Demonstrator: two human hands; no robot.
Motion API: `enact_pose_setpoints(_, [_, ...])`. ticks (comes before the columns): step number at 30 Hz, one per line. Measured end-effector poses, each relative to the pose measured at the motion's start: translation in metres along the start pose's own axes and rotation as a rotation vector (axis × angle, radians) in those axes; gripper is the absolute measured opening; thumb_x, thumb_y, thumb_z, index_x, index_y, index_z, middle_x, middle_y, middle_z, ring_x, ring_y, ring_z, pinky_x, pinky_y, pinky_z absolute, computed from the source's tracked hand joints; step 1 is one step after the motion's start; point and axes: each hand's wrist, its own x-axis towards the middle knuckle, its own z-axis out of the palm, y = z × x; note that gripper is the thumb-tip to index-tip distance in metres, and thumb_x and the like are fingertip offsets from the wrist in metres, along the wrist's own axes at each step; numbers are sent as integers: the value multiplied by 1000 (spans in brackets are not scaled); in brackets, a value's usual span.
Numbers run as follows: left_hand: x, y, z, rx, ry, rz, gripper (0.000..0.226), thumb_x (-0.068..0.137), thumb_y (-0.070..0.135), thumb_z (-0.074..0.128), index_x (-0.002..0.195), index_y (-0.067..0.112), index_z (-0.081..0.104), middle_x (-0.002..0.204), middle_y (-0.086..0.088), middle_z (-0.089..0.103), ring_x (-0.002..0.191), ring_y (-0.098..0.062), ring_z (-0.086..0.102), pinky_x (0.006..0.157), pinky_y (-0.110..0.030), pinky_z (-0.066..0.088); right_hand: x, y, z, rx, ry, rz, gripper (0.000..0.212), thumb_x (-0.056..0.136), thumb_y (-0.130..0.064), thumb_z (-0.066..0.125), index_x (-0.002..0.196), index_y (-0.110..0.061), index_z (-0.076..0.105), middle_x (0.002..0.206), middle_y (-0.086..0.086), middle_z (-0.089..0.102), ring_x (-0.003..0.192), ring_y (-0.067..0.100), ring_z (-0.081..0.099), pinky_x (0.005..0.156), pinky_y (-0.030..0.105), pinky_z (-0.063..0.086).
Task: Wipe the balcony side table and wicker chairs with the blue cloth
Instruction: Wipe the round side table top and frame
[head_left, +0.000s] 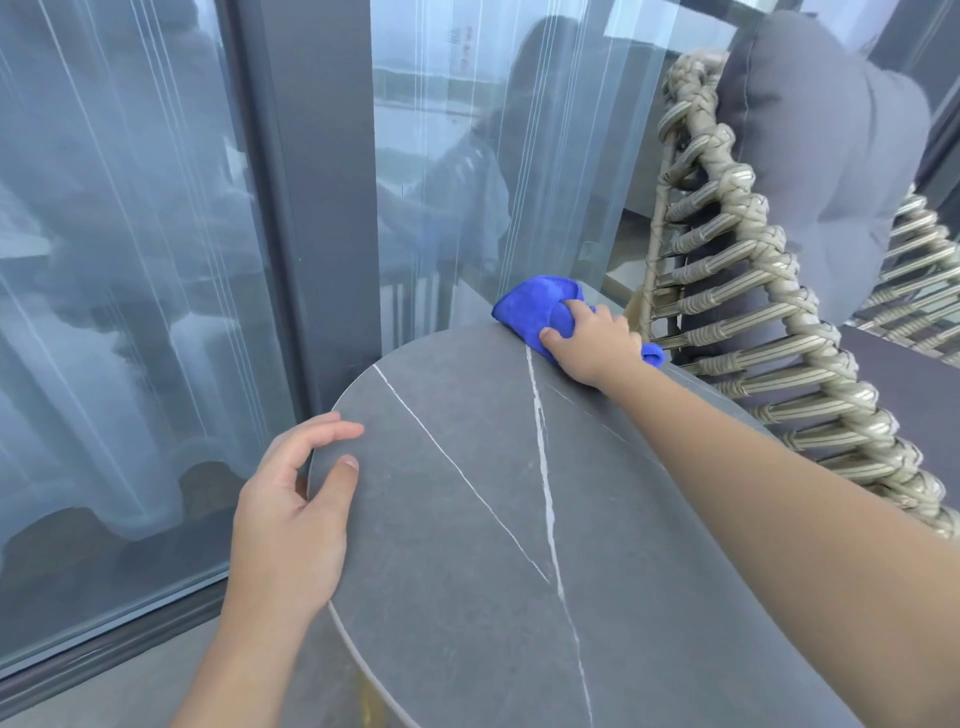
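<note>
A round grey stone-look side table (467, 545) with white veins fills the lower middle of the head view. At its far edge lies the bunched blue cloth (535, 306), and my right hand (592, 345) grips it and presses it onto the tabletop. My left hand (296, 509) rests on the table's left rim, thumb on top and fingers loosely spread along the edge. A beige wicker chair (753, 332) stands just right of the table, its woven side close to my right hand.
A grey cushion (821, 145) leans in the wicker chair. Glass sliding doors with a dark grey frame (306, 208) stand directly behind the table, sheer curtains behind the glass. The floor (104, 691) shows at the lower left.
</note>
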Motion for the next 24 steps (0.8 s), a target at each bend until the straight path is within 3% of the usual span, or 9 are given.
enact_pose_setpoints(3, [1,0,0,2,6,9,35,98,7,64,97,40,73,126,32,64,117,-38,50,86,-30,43,-33,-17,1,12,-8,-161,60,101,-57,45,155,-30,37,153,6,43,139,34,38,112,47,30])
enact_pose_setpoints(6, [2,-2,-1,14,18,23,34,98,8,64,96,41,74,126,32,63,109,-32,52,81,-22,41,-81,-31,3,55,-54,-424,60,101,-54,52,155,-33,38,156,0,41,141,28,37,112,43,28])
enact_pose_setpoints(8, [2,-1,-1,17,18,36,39,98,9,64,93,46,73,124,36,62,95,-9,56,80,-13,41,-93,-28,4,85,-73,-482,59,101,-52,53,155,-35,38,155,-3,42,139,25,37,112,42,27])
enact_pose_setpoints(10, [2,0,-1,12,23,41,43,98,10,64,92,52,70,124,36,62,101,15,54,85,-10,38,-80,-18,0,87,-74,-421,59,101,-53,52,155,-35,39,153,-2,44,139,26,38,112,43,29])
enact_pose_setpoints(11, [2,-1,-1,12,24,43,43,98,11,64,92,53,70,124,37,62,105,18,53,89,-12,37,-69,-10,-2,72,-60,-361,59,101,-54,51,155,-35,39,151,-1,45,139,28,39,112,44,31])
enact_pose_setpoints(15, [0,-5,0,8,23,19,36,97,16,67,95,52,71,120,46,59,94,-12,49,92,-41,45,-22,37,-15,31,-11,-119,58,100,-56,47,153,-32,39,145,6,48,137,35,41,112,49,34])
enact_pose_setpoints(20, [2,-8,1,7,11,24,32,96,18,68,94,50,72,123,43,61,108,-26,57,92,-42,42,-18,80,-23,20,7,-59,58,100,-57,48,153,-33,40,148,7,46,138,36,39,113,49,33])
enact_pose_setpoints(21, [3,-10,1,-1,16,28,32,96,18,69,94,50,72,123,42,61,109,-24,58,94,-44,44,-24,82,-22,14,13,-83,58,100,-57,49,152,-33,41,148,6,46,137,35,40,113,49,33])
enact_pose_setpoints(24, [6,-17,1,-35,28,52,30,97,19,69,98,49,72,126,39,61,116,2,56,108,-49,44,-56,87,-23,32,7,-218,59,100,-54,54,153,-32,41,152,3,44,139,32,39,115,48,31])
